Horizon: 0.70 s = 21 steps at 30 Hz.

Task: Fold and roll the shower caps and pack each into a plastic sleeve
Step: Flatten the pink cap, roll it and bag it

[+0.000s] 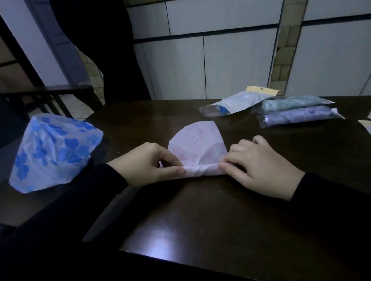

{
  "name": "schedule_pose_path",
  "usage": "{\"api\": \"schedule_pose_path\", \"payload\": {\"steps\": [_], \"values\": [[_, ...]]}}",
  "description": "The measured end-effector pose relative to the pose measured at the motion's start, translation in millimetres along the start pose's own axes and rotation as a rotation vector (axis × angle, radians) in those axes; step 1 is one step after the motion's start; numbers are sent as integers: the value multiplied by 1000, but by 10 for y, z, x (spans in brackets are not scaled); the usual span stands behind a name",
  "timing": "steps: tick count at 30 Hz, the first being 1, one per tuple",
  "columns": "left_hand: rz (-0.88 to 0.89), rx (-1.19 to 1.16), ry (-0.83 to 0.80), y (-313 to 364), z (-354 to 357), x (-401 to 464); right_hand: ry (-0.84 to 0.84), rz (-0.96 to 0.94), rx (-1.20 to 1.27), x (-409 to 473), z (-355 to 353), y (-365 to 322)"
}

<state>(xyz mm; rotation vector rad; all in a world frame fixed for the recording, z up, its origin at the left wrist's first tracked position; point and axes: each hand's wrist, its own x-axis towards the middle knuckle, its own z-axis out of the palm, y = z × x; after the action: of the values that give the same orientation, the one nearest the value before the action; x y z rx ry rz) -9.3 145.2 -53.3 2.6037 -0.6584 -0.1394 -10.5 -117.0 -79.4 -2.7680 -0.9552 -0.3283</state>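
Pink-printed shower cap (197, 145), half rolled on the dark surface (207, 215).
My left hand (147, 163) and right hand (259, 168) each pinch the roll's ends; next, I judge, keep rolling evenly toward the curved edge.

A pink-patterned white plastic shower cap (197, 147), folded and part-rolled at its near edge, is pinched at either end by the left hand (148, 165) and right hand (262, 168) on the dark wooden counter (207, 215).
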Motion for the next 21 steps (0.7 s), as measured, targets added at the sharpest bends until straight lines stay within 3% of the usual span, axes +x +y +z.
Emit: {"api": "schedule_pose_path", "payload": {"steps": [9,15,19,21], "values": [[-103,-4,-15,22,-19,101,44,167,66,15,101,-23],[72,75,165,-67,73,66,226,4,36,26,84,2],[261,86,228,-137,155,14,167,-74,7,11,73,59],[266,74,228,-186,193,-9,74,-38,-21,12,56,74]]}}
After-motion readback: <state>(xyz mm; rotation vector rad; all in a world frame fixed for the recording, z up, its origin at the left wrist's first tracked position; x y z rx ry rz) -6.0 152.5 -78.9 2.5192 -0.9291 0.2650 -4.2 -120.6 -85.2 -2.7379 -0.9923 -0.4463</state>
